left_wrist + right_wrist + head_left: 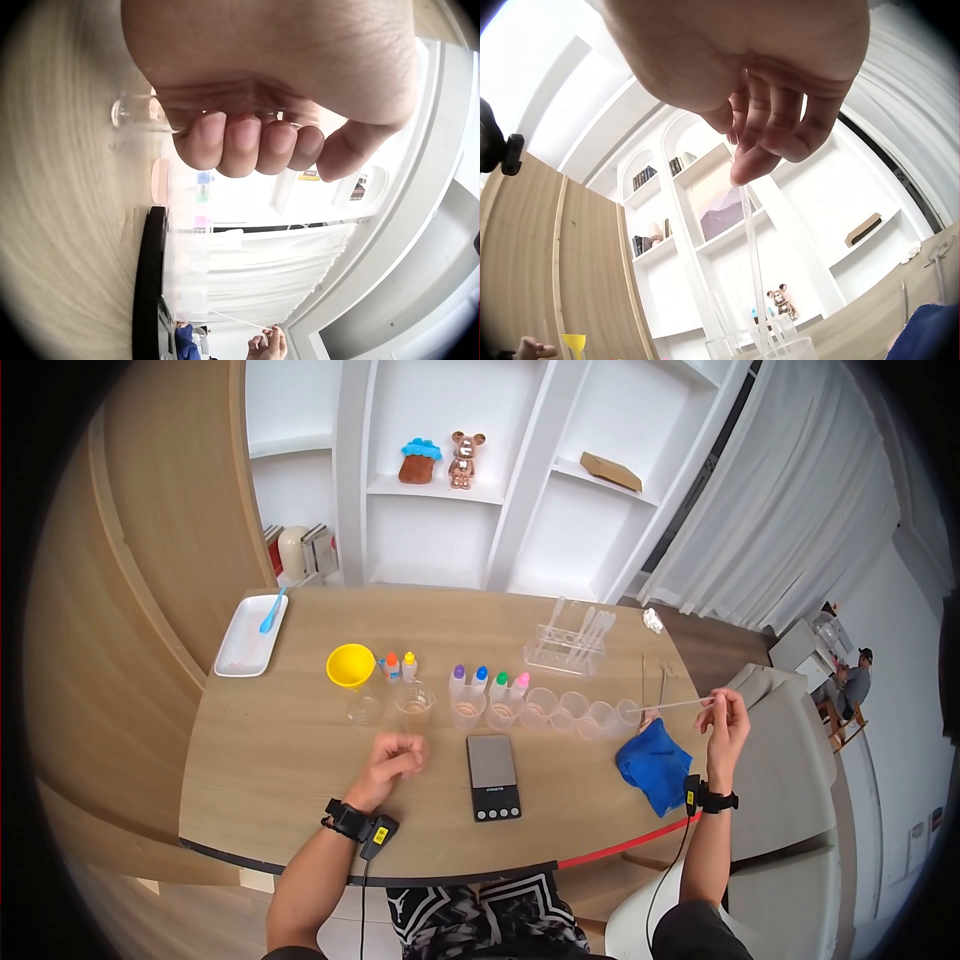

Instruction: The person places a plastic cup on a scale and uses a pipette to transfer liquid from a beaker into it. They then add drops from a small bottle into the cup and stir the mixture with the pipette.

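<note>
My left hand (pixel 393 762) is over the table, left of the black scale (pixel 494 778). In the left wrist view, the fingers of this hand (pixel 270 60) curl round a clear tube (pixel 135 112), whose rounded end sticks out. At the right, my right hand (pixel 726 726) pinches a thin clear rod (pixel 672 706) that slants towards the rightmost clear cup (pixel 628 712). The right wrist view has the rod (pixel 753 247) hanging below my right hand (pixel 757 67), its lower end at a cup (pixel 793 349); whether it is inside, I cannot tell.
Several coloured-cap bottles (pixel 481 678) stand behind the row of cups. A clear rack (pixel 565 652) holds tubes at the back. Left are a yellow funnel (pixel 351 665), a beaker (pixel 414 700) and a white tray (pixel 240 650). A blue cloth (pixel 655 765) lies near the right front edge.
</note>
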`<state>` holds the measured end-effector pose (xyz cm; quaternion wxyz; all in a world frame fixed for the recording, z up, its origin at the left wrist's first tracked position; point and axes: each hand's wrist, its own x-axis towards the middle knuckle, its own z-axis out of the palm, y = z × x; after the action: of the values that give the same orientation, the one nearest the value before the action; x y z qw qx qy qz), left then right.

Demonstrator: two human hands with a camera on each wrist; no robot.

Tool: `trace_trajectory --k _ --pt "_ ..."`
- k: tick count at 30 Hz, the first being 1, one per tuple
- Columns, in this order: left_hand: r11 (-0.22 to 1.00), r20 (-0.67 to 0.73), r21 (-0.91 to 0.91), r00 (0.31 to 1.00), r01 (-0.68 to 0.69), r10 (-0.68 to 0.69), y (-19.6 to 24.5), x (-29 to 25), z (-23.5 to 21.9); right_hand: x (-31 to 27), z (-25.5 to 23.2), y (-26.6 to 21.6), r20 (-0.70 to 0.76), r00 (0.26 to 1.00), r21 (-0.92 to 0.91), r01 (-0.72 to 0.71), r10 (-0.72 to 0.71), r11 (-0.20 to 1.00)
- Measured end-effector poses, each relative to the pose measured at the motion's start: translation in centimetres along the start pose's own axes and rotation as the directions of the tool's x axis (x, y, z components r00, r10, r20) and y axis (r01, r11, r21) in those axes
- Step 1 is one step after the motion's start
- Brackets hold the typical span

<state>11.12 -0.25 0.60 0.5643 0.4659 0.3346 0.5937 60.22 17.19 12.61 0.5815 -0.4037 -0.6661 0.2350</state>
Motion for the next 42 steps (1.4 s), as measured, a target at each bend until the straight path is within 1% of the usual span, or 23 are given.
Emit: trace_trajectory --k 4,11,17,26,32,34,37,40,41,42 --pt "1.000 0.004 0.014 1.000 -0.018 0.018 0.0 0.1 0.0 0.2 -0.1 -0.1 -0.003 1.000 0.001 0.021 -0.021 1.000" --pt "1.000 0.011 0.013 1.000 -0.007 0.006 0.2 0.1 0.1 1.0 0.4 -0.8 -0.031 0.999 0.029 0.041 -0.040 0.999" --pt "1.000 0.002 0.016 1.000 -0.003 0.003 0.3 0.0 0.1 1.7 1.5 -1.4 -0.010 0.999 0.051 0.052 -0.052 0.997" --pt "1.000 0.008 0.024 1.000 -0.002 0.002 -0.2 0.0 -0.2 0.6 0.9 0.2 -0.042 0.999 -0.035 -0.030 0.028 0.999" --pt "0.999 0.005 0.035 1.000 0.017 -0.017 0.3 0.0 -0.1 -0.2 0.9 2.7 0.054 0.984 -0.036 -0.168 0.170 0.985" --pt "0.999 0.013 0.022 1.000 0.023 -0.023 0.2 0.0 -0.1 -0.4 1.2 2.7 0.071 0.979 -0.030 -0.189 0.191 0.981" --pt "0.998 0.040 0.060 0.999 0.011 -0.013 0.2 0.1 -0.2 -0.7 1.3 3.1 0.097 0.970 -0.005 -0.222 0.222 0.975" --pt "1.000 0.035 -0.005 0.999 0.012 -0.012 0.6 -0.2 0.1 -0.9 1.0 3.0 0.100 0.968 0.007 -0.232 0.230 0.973" --pt "1.000 0.029 0.002 1.000 0.001 -0.001 0.7 -0.3 0.3 -1.0 0.8 2.8 0.098 0.968 0.007 -0.232 0.230 0.973" --pt "1.000 0.025 0.009 1.000 -0.010 0.010 0.8 -0.4 0.4 -1.1 0.5 2.5 0.065 0.977 -0.042 -0.199 0.201 0.979"
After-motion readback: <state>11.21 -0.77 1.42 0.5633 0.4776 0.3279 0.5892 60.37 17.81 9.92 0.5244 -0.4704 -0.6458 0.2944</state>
